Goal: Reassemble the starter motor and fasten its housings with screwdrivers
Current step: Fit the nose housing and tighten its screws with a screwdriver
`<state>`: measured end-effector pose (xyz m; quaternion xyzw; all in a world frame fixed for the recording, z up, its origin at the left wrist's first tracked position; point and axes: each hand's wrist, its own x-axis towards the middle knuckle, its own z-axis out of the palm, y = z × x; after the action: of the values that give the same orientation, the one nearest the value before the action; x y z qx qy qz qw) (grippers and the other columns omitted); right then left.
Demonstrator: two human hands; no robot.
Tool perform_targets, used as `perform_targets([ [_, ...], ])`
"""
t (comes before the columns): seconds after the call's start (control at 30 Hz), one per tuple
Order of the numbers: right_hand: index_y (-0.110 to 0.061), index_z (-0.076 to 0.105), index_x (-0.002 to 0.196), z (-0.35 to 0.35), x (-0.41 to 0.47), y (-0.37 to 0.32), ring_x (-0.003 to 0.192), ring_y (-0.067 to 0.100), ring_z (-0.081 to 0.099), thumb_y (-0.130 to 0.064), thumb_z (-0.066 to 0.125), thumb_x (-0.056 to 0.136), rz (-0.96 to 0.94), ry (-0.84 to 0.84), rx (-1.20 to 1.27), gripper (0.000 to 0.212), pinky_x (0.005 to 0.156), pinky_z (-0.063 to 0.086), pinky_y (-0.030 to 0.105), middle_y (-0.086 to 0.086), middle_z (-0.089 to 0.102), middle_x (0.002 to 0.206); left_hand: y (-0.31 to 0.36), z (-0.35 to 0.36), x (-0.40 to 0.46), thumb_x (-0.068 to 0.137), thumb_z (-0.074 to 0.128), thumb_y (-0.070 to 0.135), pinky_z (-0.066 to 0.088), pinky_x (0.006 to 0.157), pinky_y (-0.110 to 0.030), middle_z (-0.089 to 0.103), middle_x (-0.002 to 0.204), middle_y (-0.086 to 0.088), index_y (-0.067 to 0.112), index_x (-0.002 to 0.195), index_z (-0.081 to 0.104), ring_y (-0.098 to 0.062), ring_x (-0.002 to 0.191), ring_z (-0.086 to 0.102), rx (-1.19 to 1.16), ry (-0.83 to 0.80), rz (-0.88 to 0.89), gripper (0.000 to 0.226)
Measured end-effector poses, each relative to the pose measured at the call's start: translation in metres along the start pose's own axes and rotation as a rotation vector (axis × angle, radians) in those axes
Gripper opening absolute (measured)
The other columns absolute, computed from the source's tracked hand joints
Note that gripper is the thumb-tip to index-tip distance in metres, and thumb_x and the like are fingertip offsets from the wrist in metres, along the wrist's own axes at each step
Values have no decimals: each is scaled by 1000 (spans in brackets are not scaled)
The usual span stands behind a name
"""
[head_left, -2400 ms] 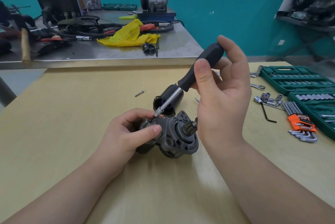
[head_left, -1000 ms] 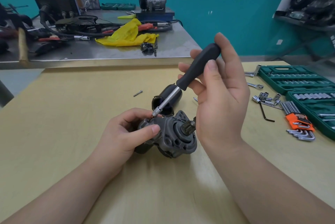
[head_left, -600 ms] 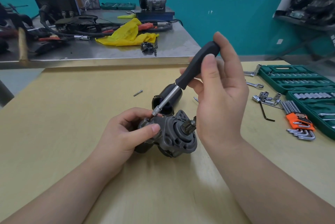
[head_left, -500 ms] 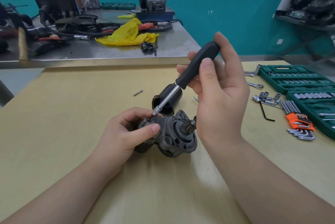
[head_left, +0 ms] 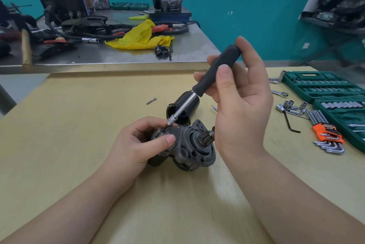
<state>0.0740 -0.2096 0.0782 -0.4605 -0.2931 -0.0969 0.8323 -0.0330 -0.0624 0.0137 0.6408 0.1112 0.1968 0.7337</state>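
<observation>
Grey starter motor (head_left: pixel 185 145) lies at frame centre on the worktop (head_left: pixel 79 125), gripped by the left hand (head_left: pixel 136 145). Right hand (head_left: pixel 237 93) pinches the screwdriver (head_left: pixel 201 88), tip seated on a housing screw; fastening step, next: turn under axial pressure.

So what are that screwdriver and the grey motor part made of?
The screwdriver: matte black handle, likely plastic or rubber; its shaft looks like bright polished metal, glinting. The starter motor housing: dull grey with a rough, cast-looking surface, probably cast aluminium, though that is a guess.
</observation>
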Motion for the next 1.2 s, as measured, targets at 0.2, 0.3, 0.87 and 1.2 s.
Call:
perform_targets([
  [0.2,-27,60,135,1,3,1,80,13,70,-13,71,101,-40,33,-49,38,71,63,37,-3,69,94,0,0,0,64,90,34,62,80,-38,79,108,-21,15,99,82,-33,93,76,-2,9,-2,41],
  [0.3,-23,58,144,-3,1,4,99,30,73,-13,55,109,-6,-4,31,36,80,62,40,8,73,109,0,0,0,65,90,32,62,76,-32,80,106,-17,13,101,82,-30,91,76,-8,0,4,41],
  [0.87,-24,59,139,-1,1,0,95,31,78,-5,61,106,4,-1,15,39,82,65,40,9,74,118,0,0,0,67,90,31,63,77,-32,80,106,-18,12,103,82,-31,91,77,-8,-10,8,41],
  [1.2,-19,60,139,-3,0,1,103,38,75,-7,54,108,-1,25,21,33,83,64,44,15,73,122,1,1,0,66,90,31,63,76,-32,80,106,-17,12,102,82,-30,90,76,-15,-12,-1,41],
])
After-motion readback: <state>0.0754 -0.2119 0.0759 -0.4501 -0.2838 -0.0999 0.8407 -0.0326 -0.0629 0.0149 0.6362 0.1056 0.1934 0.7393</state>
